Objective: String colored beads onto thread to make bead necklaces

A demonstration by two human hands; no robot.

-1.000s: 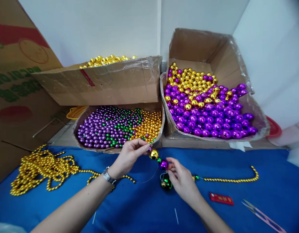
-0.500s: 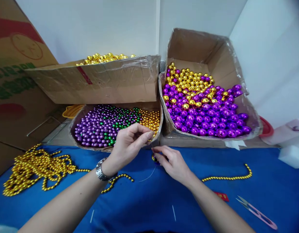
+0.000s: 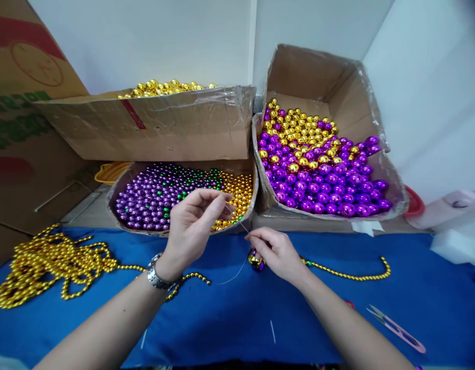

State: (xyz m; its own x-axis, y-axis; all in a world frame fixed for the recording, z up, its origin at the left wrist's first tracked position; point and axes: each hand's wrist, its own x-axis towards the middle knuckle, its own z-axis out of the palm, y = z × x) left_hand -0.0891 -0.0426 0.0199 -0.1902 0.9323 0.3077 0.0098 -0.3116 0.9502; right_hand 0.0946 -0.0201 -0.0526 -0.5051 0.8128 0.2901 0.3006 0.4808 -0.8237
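My left hand [image 3: 194, 223], with a metal watch at its wrist, is closed in a pinch on a thin thread [image 3: 243, 225]. That thread runs down taut to my right hand [image 3: 273, 253], whose thumb and fingers also pinch it. Just below the right fingertips hang shiny gold and purple beads [image 3: 255, 261], partly hidden by the hand. A loose thread end curves away to their left. Behind my left hand stands a low cardboard box [image 3: 113, 205] of small purple, green and gold beads.
Right of it, another cardboard box [image 3: 273, 203] holds larger purple and gold beads. Gold bead strands [image 3: 48, 267] lie piled at left; a gold strand [image 3: 348, 273] stretches at right. Pink-handled thread snips [image 3: 399, 331] rest on the blue cloth [image 3: 214, 329].
My left hand has moved slightly left, away from the right hand, and more thread shows between them. The gold and purple beads under my right hand are more visible.
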